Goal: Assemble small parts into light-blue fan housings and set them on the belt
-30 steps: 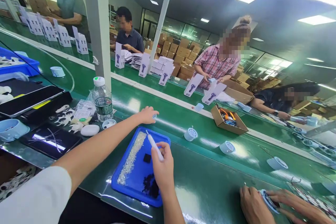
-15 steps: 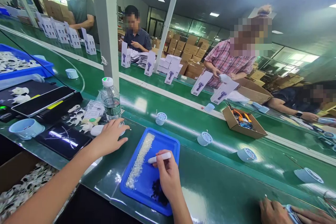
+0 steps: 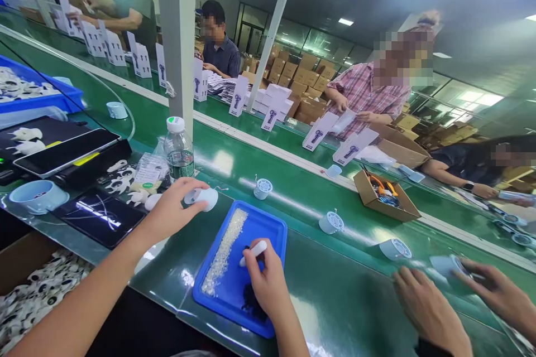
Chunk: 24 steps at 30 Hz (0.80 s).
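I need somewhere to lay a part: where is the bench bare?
The widest bare patch of bench lies between the blue tray and the co-worker's hands. A smaller one lies between the tray and the left arm. It is crowded beyond that arm: black panel, white parts, bag and bottle sit close together.

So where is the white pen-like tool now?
In the head view, the tool is at lower middle, in the right hand over the blue tray, right of the pale granules.
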Available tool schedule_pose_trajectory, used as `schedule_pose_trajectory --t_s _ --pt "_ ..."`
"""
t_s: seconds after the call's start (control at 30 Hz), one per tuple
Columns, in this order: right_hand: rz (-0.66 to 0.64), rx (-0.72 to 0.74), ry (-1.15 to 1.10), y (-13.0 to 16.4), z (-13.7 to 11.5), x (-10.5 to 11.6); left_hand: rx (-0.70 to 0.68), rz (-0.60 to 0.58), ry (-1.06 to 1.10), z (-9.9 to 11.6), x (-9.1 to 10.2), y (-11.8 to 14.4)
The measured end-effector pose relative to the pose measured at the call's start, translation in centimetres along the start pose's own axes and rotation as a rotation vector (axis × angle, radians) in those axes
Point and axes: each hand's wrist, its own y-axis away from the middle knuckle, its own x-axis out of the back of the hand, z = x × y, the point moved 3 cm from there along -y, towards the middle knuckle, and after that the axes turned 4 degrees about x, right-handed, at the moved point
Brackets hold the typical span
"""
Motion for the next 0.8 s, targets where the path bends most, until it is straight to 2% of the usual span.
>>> schedule_pose_trajectory --t_s 0.17,0.23,0.33,0.53,0.67,0.8 --pt "0.122 0.015 0.008 1.4 0.0 0.9 0.173 0.050 0.520 0.7 0.7 1.6" --pt "0.185 -0.001 -0.005 2.4 0.3 1.3 0.228 0.070 0.661 0.4 0.9 2.0" --pt "0.220 -0.012 0.002 3.4 0.5 1.5 0.284 0.038 0.833 0.0 0.7 2.4" --pt "0.131 -0.018 -0.012 3.2 0.6 1.2 0.348 -0.068 0.966 0.3 -0.3 2.6" --pt "0.127 -0.001 0.035 3.1 0.6 1.1 0.387 -0.087 1.000 0.5 -0.5 2.9" --pt "0.069 0.020 0.083 2.7 0.2 1.0 0.405 -0.097 1.044 0.4 -0.7 3.0"
